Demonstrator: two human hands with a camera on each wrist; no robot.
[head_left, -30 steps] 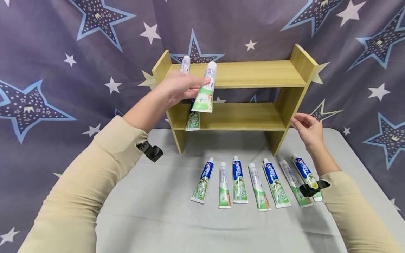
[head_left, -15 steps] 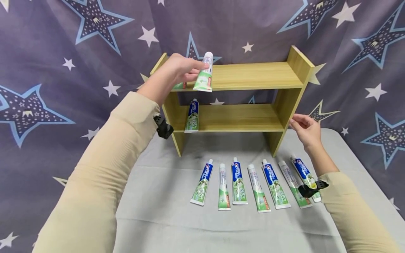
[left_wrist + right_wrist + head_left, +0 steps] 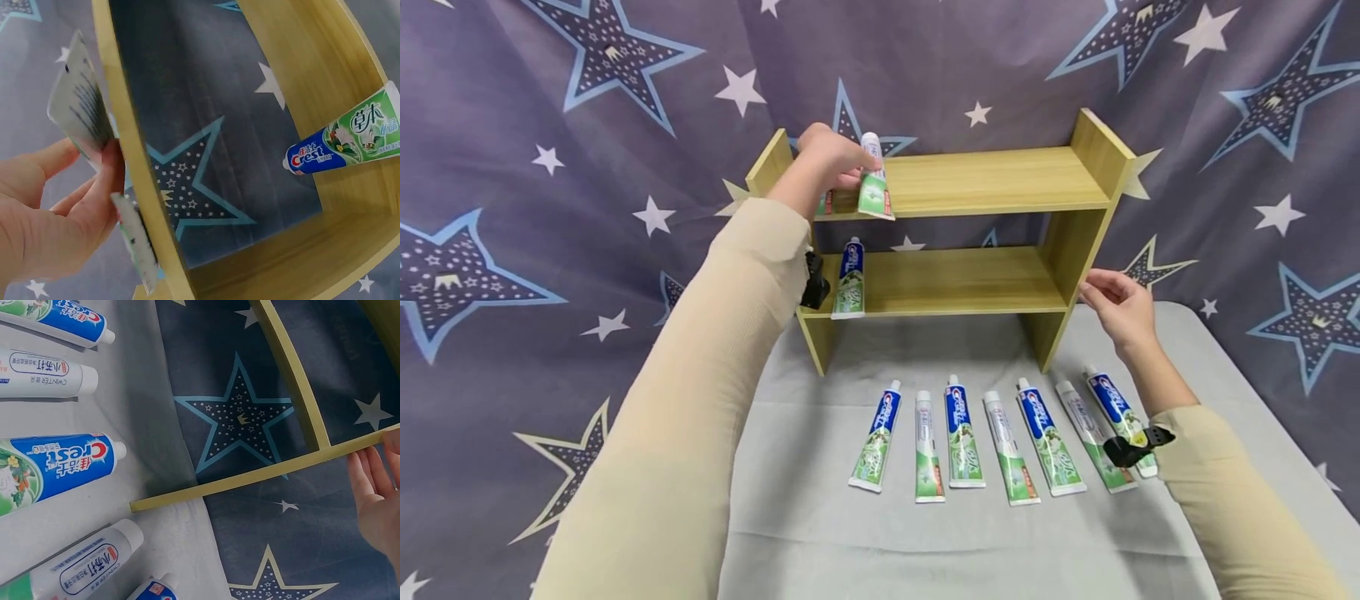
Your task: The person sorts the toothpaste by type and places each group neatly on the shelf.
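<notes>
Left hand (image 3: 831, 158), upper left of centre: thumb and fingers pinching one white-green tube (image 3: 876, 198), at upper shelf (image 3: 992, 179). Right hand (image 3: 1123, 310), right of centre: gripping rack (image 3: 1078, 250) side. Advisable: gentle lowering, neighbouring tube (image 3: 825, 203) untouched, rack steadied.

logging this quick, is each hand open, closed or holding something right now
Left hand: closed, pinching a white-and-green toothpaste tube.
Right hand: open, touching the wooden shelf.

Looking like a makeshift staged corner here, hung round with starry curtain (image 3: 880, 50), and furnished with grey-covered tabletop (image 3: 940, 550), wooden shelf (image 3: 962, 283) and, yes, toothpaste tubes (image 3: 963, 429) in a row!
</notes>
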